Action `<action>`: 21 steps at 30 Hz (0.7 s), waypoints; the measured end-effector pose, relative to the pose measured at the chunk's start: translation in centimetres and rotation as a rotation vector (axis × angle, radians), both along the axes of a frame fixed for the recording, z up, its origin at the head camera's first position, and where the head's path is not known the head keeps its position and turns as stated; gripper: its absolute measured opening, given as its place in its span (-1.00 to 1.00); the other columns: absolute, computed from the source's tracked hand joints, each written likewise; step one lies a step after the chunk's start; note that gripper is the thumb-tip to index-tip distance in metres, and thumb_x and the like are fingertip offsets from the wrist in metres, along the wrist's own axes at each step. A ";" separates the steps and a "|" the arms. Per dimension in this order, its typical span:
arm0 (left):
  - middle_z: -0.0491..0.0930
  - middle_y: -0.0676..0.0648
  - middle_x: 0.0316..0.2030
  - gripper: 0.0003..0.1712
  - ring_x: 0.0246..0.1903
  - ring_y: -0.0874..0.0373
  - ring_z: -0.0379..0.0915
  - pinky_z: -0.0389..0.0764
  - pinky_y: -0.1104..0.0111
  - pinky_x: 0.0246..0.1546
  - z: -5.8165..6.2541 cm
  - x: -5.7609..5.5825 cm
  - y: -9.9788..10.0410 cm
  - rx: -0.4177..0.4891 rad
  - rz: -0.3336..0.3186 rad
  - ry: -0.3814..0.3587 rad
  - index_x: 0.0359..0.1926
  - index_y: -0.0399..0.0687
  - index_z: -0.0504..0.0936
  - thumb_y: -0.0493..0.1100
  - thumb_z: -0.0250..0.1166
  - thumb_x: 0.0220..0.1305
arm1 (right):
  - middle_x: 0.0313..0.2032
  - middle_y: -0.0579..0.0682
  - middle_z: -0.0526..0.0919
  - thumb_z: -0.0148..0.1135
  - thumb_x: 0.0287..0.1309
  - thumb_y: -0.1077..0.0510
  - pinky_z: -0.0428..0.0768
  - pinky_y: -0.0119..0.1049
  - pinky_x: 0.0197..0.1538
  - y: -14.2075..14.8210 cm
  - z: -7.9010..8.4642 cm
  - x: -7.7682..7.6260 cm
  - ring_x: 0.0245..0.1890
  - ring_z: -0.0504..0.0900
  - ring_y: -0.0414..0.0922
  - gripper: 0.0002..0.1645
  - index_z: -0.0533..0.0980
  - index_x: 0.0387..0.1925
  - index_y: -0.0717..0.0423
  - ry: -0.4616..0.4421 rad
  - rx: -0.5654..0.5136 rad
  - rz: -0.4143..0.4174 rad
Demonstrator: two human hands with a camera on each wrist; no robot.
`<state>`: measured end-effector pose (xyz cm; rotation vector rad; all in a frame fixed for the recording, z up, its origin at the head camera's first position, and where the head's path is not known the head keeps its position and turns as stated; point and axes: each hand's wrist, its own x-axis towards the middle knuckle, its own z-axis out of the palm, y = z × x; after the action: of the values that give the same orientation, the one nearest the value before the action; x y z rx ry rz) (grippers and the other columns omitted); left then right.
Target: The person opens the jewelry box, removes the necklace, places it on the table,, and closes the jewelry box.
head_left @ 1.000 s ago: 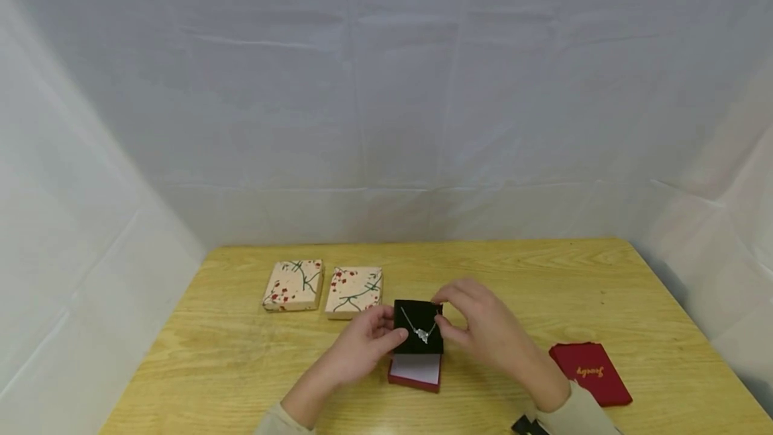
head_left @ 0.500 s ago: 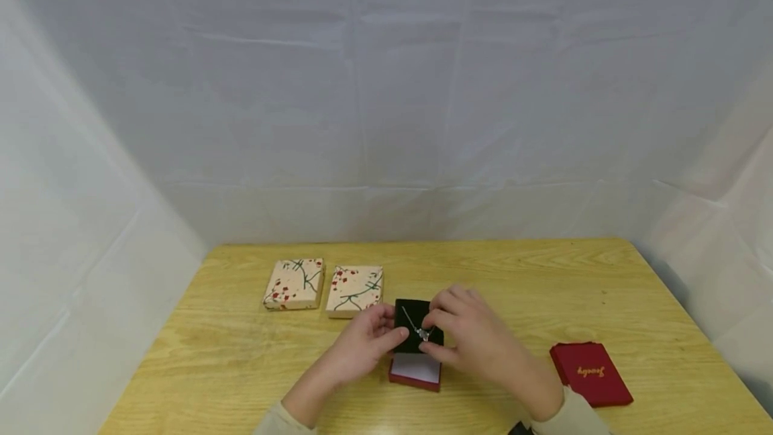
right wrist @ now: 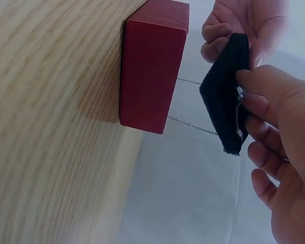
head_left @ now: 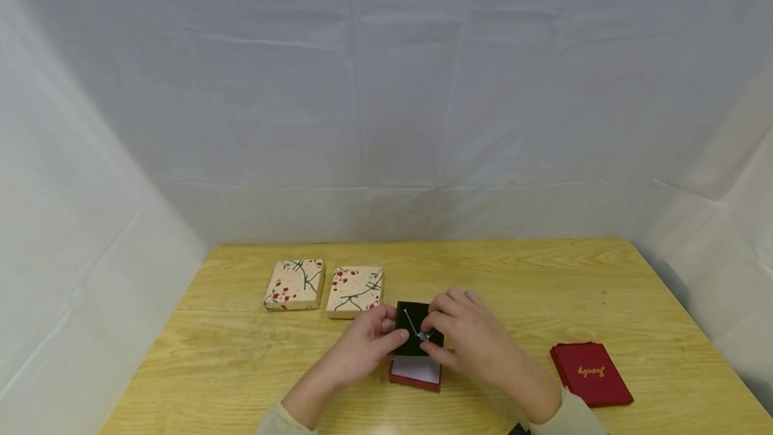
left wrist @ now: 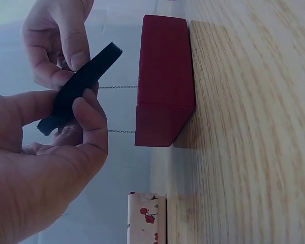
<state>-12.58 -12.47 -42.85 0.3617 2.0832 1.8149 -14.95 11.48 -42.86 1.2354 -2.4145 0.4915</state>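
A black jewelry pad [head_left: 413, 348] is tilted up above a small red box [head_left: 414, 383] with a white inside. My left hand [head_left: 371, 344] grips the pad by its left edge, thumb in front. A silver necklace [right wrist: 238, 114] lies over the pad's face, and its thin chain hangs from the pad's back down to the red box in both wrist views. With thumb and fingertips my right hand [head_left: 468, 337] pinches the necklace at its pendant [head_left: 424, 336], covering the chain's right side in the head view.
Two cream boxes with red blossoms, a left one [head_left: 294, 284] and a right one [head_left: 355, 291], stand at the back left of the wooden table [head_left: 513, 267]. Red jewelry pouches [head_left: 592, 374] lie stacked at the right. White sheeting [head_left: 386, 119] hangs behind.
My right hand has moved left from the pad's right edge onto the pendant. The left hand keeps its grip on the pad, which has shifted only slightly.
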 end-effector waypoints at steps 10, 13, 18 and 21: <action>0.70 -0.35 0.05 -0.62 0.05 -0.20 0.67 0.74 0.05 -0.04 -0.1 0.0 0.1 0.024 -0.009 -0.032 0.23 -0.45 0.47 -0.26 0.21 0.57 | -0.25 -0.19 0.59 0.60 0.04 0.07 0.46 -0.19 -0.16 -0.4 -0.3 0.1 -0.19 0.49 -0.15 -0.81 0.70 -0.34 -0.10 0.134 0.008 0.006; 0.70 -0.36 0.06 -0.62 0.05 -0.18 0.68 0.74 0.06 -0.04 -0.1 0.0 0.1 0.022 -0.008 -0.030 0.23 -0.46 0.47 -0.25 0.22 0.57 | -0.26 -0.18 0.60 0.53 0.05 0.12 0.46 -0.18 -0.16 -0.5 -0.5 0.0 -0.20 0.49 -0.14 -0.88 0.69 -0.36 -0.09 0.164 -0.007 0.005; 0.70 -0.36 0.05 -0.61 0.03 -0.19 0.68 0.75 0.06 -0.05 0.1 0.1 0.1 0.015 -0.005 -0.015 0.23 -0.46 0.47 -0.24 0.22 0.57 | -0.29 -0.19 0.61 0.48 0.10 0.14 0.47 -0.16 -0.14 -0.5 -0.7 -0.1 -0.20 0.51 -0.13 -0.90 0.66 -0.37 -0.09 0.180 -0.035 0.003; 0.71 -0.34 0.03 -0.62 0.03 -0.20 0.69 0.75 0.04 -0.02 0.1 0.2 0.1 0.008 -0.002 -0.009 0.22 -0.46 0.47 -0.24 0.22 0.57 | -0.28 -0.20 0.63 0.52 0.13 0.13 0.49 -0.16 -0.14 -0.5 -0.7 -0.1 -0.19 0.53 -0.14 -0.87 0.66 -0.34 -0.10 0.161 -0.045 0.000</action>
<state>-12.40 -12.42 -42.70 0.3571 2.0693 1.8216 -15.08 10.97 -43.59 1.2080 -2.2569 0.4270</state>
